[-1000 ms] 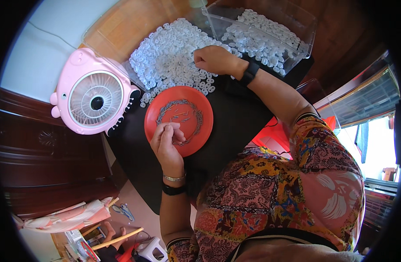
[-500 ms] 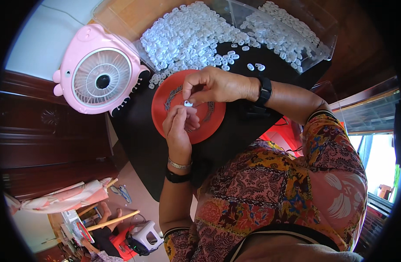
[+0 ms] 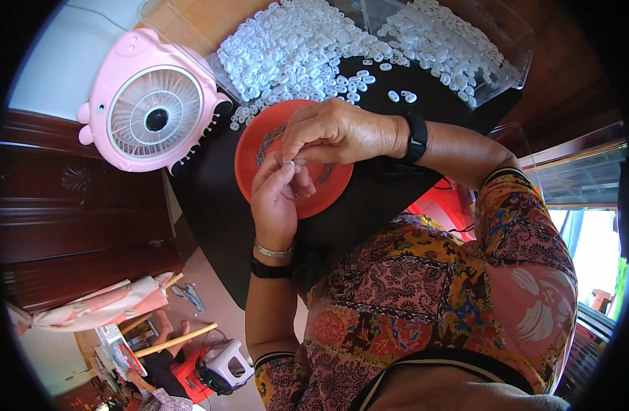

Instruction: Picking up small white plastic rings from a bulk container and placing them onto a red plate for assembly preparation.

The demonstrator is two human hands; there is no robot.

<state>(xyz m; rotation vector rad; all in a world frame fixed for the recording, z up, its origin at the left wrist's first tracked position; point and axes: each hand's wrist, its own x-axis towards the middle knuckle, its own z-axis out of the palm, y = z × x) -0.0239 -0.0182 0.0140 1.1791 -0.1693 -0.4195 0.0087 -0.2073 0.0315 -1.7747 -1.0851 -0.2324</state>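
Observation:
My left hand (image 3: 279, 198) and my right hand (image 3: 331, 131) meet over an orange-red round plate (image 3: 254, 148) on a black tabletop (image 3: 212, 198). Both pinch one small white plastic piece (image 3: 293, 162) between their fingertips. A big heap of the same small white pieces (image 3: 287, 51) lies just beyond the plate. Each wrist carries a black band, and the left also has a thin metal bangle.
A pink round desk fan (image 3: 153, 103) stands to the left of the plate. A clear plastic box (image 3: 458, 48) holding several more white pieces sits at the far right of the table. Dark wooden furniture (image 3: 68, 205) is on the left, with clutter on the floor below.
My right hand came back from the heap of white pieces to the plate. Both hands now hold one small piece together above it.

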